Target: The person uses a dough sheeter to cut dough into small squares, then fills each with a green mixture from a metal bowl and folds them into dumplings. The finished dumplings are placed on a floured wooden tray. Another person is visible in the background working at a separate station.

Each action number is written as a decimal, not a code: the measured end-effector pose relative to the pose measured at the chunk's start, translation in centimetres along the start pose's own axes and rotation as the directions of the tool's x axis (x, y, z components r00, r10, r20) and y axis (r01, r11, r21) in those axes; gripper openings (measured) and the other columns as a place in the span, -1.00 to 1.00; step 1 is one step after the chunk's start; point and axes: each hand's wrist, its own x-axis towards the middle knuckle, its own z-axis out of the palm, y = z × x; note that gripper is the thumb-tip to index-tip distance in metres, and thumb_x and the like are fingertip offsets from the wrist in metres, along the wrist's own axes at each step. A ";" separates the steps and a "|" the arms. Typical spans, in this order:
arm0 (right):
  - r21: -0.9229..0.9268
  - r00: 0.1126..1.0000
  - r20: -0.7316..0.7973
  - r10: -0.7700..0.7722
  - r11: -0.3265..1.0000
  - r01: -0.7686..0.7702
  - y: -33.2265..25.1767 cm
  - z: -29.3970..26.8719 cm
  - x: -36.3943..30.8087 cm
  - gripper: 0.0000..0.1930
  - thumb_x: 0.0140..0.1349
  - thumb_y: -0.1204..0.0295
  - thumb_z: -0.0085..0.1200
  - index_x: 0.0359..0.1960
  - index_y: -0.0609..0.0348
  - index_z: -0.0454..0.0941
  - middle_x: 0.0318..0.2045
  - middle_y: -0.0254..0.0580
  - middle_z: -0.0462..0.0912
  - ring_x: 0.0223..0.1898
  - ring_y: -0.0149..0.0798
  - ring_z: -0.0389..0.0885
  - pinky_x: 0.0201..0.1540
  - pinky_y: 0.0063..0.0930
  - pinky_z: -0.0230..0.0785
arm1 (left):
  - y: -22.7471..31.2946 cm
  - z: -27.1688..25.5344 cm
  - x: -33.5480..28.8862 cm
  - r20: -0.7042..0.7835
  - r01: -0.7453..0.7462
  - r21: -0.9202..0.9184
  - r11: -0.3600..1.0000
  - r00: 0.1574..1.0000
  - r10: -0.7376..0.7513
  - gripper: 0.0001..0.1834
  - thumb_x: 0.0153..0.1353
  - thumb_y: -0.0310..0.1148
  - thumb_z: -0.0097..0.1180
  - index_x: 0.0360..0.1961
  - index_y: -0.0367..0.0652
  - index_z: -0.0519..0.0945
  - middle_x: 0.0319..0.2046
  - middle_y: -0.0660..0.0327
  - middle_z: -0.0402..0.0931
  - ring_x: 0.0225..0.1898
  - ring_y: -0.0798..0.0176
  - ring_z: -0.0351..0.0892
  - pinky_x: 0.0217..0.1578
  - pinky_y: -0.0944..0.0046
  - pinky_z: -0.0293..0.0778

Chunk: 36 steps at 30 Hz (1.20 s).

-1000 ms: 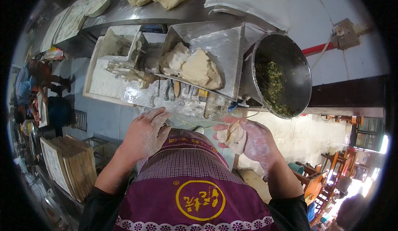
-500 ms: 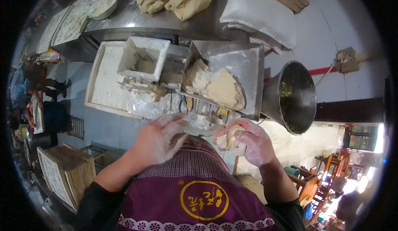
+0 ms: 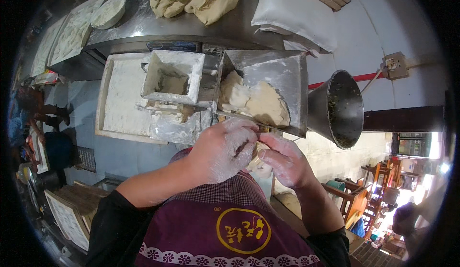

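In front of my apron, my two floury hands meet over a lump of pale dough (image 3: pixel 257 154). My right hand (image 3: pixel 286 159) grips it from the right, thumb and fingers bent round it. From the left, my left hand (image 3: pixel 228 148) curls over the same lump, its fingers closed and partly hidden behind its floury back. Just beyond them is a metal feed tray (image 3: pixel 268 61) holding a large mass of dough (image 3: pixel 266 103). Left of this tray stands a square, flour-dusted hopper (image 3: pixel 195 77) on the machine.
A floury wooden tray (image 3: pixel 117 99) lies left of the hopper. Farther back, a steel counter (image 3: pixel 139 32) bears big dough lumps (image 3: pixel 211 1), a white bowl (image 3: pixel 109 13) and a white sack (image 3: pixel 292 15). A metal funnel (image 3: pixel 341 109) with greens inside sits at the right.
My left hand has moved right and closed on the dough that my right hand holds. My right hand has shifted slightly; the view has shifted a little too.
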 end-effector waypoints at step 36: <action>0.104 0.972 -0.087 0.219 0.972 -0.210 1.2 -2.2 -2.9 -0.79 0.32 0.42 0.02 -0.14 0.29 0.60 -0.26 -0.09 0.63 -0.25 -0.21 0.61 -0.15 -0.45 0.40 | 3.0 3.4 -1.5 -0.036 0.241 -0.360 0.901 0.962 -0.271 -0.88 0.13 -0.47 0.11 -0.33 -0.29 0.60 -0.09 0.02 0.58 -0.14 0.22 0.61 -0.13 0.26 0.51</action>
